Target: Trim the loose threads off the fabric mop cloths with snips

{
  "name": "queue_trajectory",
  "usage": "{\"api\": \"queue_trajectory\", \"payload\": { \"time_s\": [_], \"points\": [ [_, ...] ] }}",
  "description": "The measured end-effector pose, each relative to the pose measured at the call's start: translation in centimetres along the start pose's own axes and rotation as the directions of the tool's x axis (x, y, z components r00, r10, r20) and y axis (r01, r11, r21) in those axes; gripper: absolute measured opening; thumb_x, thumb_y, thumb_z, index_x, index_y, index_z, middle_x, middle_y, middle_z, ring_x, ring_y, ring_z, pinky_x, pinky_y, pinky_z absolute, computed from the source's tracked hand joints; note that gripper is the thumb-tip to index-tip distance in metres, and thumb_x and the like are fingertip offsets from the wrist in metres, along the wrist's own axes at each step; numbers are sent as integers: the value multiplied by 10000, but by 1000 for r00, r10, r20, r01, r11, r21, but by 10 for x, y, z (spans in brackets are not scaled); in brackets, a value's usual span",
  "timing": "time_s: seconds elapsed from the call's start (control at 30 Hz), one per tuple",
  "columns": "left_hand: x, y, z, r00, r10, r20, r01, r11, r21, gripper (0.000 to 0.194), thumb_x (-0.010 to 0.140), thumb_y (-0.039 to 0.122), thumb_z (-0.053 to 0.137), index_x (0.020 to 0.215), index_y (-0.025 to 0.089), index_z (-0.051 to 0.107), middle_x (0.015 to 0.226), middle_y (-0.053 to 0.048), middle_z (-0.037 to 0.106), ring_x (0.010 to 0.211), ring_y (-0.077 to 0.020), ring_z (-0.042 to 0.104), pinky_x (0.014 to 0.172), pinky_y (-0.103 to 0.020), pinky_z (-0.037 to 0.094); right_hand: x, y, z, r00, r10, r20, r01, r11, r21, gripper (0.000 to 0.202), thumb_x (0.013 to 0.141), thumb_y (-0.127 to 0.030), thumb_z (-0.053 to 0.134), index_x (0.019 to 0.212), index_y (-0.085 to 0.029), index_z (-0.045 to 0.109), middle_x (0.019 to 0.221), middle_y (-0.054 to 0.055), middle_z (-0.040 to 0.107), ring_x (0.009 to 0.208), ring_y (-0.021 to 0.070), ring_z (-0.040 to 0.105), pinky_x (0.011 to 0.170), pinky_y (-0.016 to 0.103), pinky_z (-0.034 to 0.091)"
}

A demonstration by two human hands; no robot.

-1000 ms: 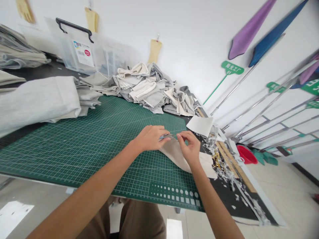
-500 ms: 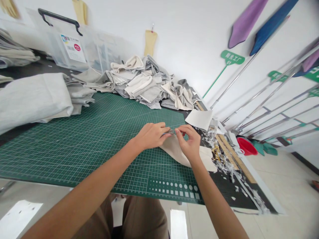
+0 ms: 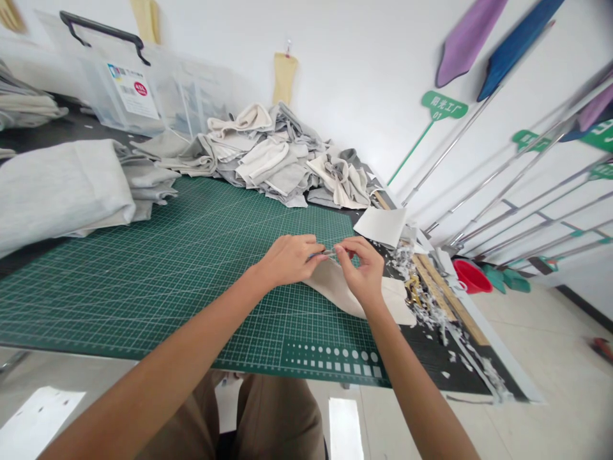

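My left hand (image 3: 293,260) is closed, thumb and fingers around a small slim tool (image 3: 327,252) with a metallic tip and a hint of blue. Most of that tool is hidden, so its kind is unclear. Close by on the right, my right hand (image 3: 360,265) pinches the upper edge of a cream cloth piece (image 3: 330,284). The tool's tip points at the spot where the right fingertips meet. Both hands hover low over the green cutting mat (image 3: 230,236), and the cloth's lower end rests towards the mat's right edge.
A heap of grey and cream cloth pieces (image 3: 268,156) lies at the back. Folded cloth (image 3: 62,191) sits left, before a clear plastic box (image 3: 110,76). Wooden rulers (image 3: 450,300), gold-handled scissors (image 3: 416,292) and white scraps (image 3: 443,329) line the table's right side.
The hands stay nearly in place, with small finger movements at the cloth's edge. The whole view has shifted slightly.
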State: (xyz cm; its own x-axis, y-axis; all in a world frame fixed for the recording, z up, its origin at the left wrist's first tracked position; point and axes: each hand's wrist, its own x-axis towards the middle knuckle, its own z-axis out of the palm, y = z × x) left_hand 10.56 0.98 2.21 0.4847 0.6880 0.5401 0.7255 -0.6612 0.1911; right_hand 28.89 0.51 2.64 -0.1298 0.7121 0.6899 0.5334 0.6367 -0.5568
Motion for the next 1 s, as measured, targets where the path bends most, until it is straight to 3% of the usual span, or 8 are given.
{"api": "queue_trajectory", "payload": {
  "time_s": [0.3, 0.47, 0.57, 0.67, 0.73, 0.8, 0.9, 1.0],
  "points": [
    [-2, -12, -1, 998, -58, 34, 59, 998, -24, 287, 902, 407, 514, 1016, 218, 697, 867, -30, 678, 793, -196, 634, 646, -286, 440, 2, 11, -7, 991, 76, -111, -61, 989, 132, 104, 848, -261, 602, 783, -197, 652, 804, 34, 626, 770, 166, 587, 694, 308, 475],
    [-3, -27, -6, 990, -140, -9, 139, 988, -60, 278, 889, 405, 527, 1013, 232, 705, 888, -26, 697, 803, -197, 635, 670, -287, 451, 2, 15, -9, 985, 95, -146, -78, 990, 117, 123, 846, -271, 600, 767, -190, 647, 793, 35, 619, 764, 167, 586, 672, 299, 467],
    [-4, -36, -4, 976, -213, -52, 207, 972, -111, 282, 887, 416, 524, 997, 236, 711, 877, -27, 705, 777, -189, 634, 683, -285, 459, -2, 14, -21, 977, 125, -174, -109, 989, 102, 142, 856, -293, 583, 793, -184, 647, 802, 43, 626, 772, 173, 591, 667, 299, 475],
    [-5, -46, 3, 940, -321, -116, 297, 936, -191, 303, 884, 425, 522, 998, 223, 716, 874, -36, 714, 770, -187, 638, 721, -288, 478, -16, 12, -57, 982, 109, -152, -121, 990, -72, 151, 853, -311, 583, 797, -189, 652, 819, 49, 643, 769, 180, 595, 667, 303, 477],
    [-6, -52, 9, 902, -398, -166, 352, 902, -250, 314, 883, 426, 520, 1016, 217, 713, 910, -40, 721, 804, -192, 645, 756, -291, 486, -31, 14, -92, 996, 80, -49, -90, 953, -289, 146, 840, -314, 597, 781, -197, 661, 821, 46, 652, 704, 169, 580, 661, 306, 469],
    [-6, -57, 14, 870, -451, -200, 388, 876, -287, 319, 890, 421, 508, 1032, 218, 709, 955, -39, 723, 849, -198, 650, 786, -294, 489, -50, 22, -131, 996, 81, 41, -53, 885, -462, 145, 828, -325, 601, 794, -200, 665, 842, 48, 664, 675, 168, 579, 669, 314, 479],
    [-6, -61, 21, 845, -491, -212, 417, 854, -312, 318, 897, 415, 494, 1031, 222, 708, 981, -39, 725, 877, -207, 655, 796, -302, 491, -80, 40, -184, 978, 108, 177, 36, 751, -660, 186, 820, -356, 576, 776, -204, 674, 865, 61, 685, 797, 217, 634, 768, 347, 498],
    [-8, -62, 24, 837, -507, -204, 431, 842, -326, 317, 887, 424, 505, 1012, 222, 715, 957, -46, 732, 865, -213, 662, 793, -308, 494, -105, 58, -217, 935, 231, 270, 56, 655, -753, 223, 824, -371, 526, 815, -219, 688, 892, 61, 707, 825, 238, 665, 765, 363, 520]
  ]
}}
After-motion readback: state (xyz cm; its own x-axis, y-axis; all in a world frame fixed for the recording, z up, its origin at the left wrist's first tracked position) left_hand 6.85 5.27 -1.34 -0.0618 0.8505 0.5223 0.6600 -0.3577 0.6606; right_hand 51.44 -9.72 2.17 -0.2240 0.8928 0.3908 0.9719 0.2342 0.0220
